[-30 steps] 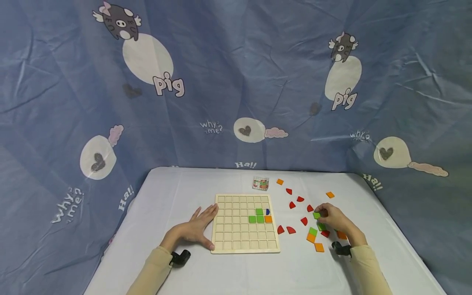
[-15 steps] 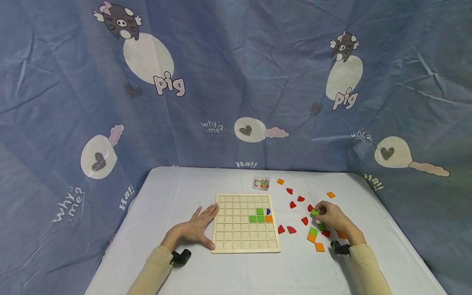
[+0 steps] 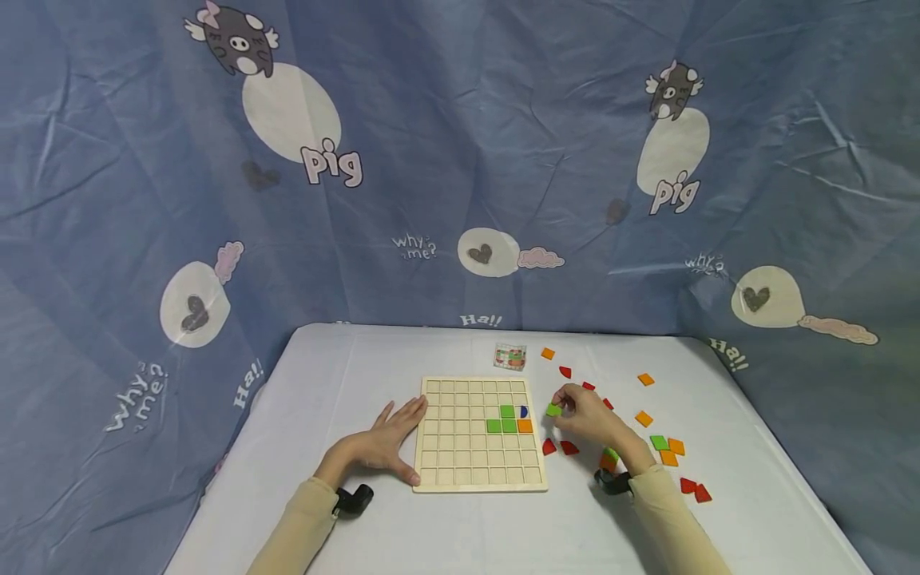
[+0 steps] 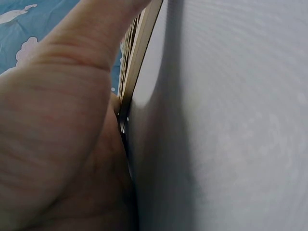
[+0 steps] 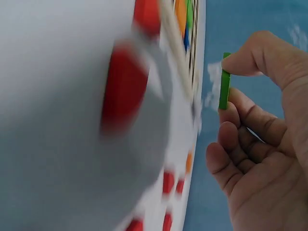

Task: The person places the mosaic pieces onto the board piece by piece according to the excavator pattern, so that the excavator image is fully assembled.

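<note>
Pinches a green tile [image 3: 554, 410] in the right hand [image 3: 585, 414], raised just right of the gridded board [image 3: 461, 460] (with the left hand [image 3: 383, 443] splayed against its left edge).

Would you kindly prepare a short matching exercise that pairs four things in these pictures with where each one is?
1. Left hand
2. Raised green tile
3. Blue piece
4. Picture card

A. Beyond the far edge of the board
B. Pinched by the right hand
C. In a cell of the board
D. At the board's left edge

Pairs: 1-D, 2-B, 3-C, 4-A
</note>
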Demonstrator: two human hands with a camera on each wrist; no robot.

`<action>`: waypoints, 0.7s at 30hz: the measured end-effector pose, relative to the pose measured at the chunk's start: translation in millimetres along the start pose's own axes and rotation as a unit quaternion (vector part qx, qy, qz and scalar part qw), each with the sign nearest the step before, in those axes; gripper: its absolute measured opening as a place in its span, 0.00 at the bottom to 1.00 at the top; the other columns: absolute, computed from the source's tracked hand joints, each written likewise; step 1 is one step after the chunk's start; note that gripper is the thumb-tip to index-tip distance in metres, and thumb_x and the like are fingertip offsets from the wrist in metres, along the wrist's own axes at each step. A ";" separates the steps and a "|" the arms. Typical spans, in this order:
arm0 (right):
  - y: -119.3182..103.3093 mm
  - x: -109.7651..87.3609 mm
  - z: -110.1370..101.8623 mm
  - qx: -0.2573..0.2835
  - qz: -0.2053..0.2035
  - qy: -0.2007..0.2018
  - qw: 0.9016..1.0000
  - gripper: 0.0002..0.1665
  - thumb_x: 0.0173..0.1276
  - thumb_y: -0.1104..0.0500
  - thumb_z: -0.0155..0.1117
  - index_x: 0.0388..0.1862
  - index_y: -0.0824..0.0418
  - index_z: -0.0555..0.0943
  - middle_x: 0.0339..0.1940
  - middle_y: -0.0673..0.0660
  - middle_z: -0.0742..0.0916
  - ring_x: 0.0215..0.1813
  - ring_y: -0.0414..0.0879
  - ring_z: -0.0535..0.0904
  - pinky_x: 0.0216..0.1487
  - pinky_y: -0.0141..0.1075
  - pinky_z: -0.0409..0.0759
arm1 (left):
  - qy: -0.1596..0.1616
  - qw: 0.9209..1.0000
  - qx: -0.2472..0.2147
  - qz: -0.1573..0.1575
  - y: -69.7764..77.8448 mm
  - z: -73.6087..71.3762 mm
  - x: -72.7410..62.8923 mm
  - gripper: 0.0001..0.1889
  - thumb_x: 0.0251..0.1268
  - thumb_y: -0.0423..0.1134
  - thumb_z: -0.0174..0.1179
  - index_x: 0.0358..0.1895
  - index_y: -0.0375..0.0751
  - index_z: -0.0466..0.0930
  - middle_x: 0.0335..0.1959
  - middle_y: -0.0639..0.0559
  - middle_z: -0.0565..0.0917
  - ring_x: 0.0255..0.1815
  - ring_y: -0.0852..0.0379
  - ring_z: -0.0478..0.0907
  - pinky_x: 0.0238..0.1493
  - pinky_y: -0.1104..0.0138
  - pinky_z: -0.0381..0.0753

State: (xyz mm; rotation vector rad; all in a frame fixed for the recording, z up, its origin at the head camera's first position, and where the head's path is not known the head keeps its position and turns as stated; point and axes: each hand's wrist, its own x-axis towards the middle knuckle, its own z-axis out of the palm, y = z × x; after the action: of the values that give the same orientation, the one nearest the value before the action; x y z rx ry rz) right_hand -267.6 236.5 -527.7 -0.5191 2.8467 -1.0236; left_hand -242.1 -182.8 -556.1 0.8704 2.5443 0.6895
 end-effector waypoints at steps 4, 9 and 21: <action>-25.6 10.2 19.9 -0.001 -0.042 -0.028 0.999 0.14 0.55 0.59 0.72 0.40 0.56 0.78 0.34 0.48 0.81 0.35 0.41 0.74 0.33 0.29 0.76 | 0.000 1.000 -0.002 -0.002 1.7 -0.8 -1.2 0.71 0.37 0.64 0.74 0.77 0.36 0.35 0.80 0.43 0.35 0.80 0.44 0.32 0.75 0.42 0.24; -56.2 22.1 43.3 -0.012 -0.098 -0.059 0.993 0.14 0.57 0.59 0.72 0.41 0.56 0.78 0.37 0.47 0.81 0.36 0.38 0.74 0.37 0.29 0.77 | 0.003 1.000 0.006 0.000 0.4 -1.0 -1.4 0.71 0.38 0.65 0.73 0.77 0.37 0.35 0.80 0.43 0.36 0.80 0.44 0.32 0.75 0.42 0.25; -84.0 39.4 80.9 -0.054 -0.136 -0.094 0.985 0.14 0.58 0.59 0.72 0.41 0.58 0.79 0.36 0.47 0.80 0.37 0.37 0.73 0.39 0.28 0.77 | 0.001 1.000 0.010 0.005 2.4 -2.6 -3.8 0.70 0.39 0.64 0.73 0.77 0.36 0.34 0.80 0.42 0.36 0.80 0.43 0.32 0.75 0.42 0.25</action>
State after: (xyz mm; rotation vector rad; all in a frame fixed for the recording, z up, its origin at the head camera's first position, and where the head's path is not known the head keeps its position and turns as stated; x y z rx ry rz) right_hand -265.8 113.7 -535.7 -0.9803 2.7250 -0.8050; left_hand -239.4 -184.5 -551.9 0.8901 2.5532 0.6697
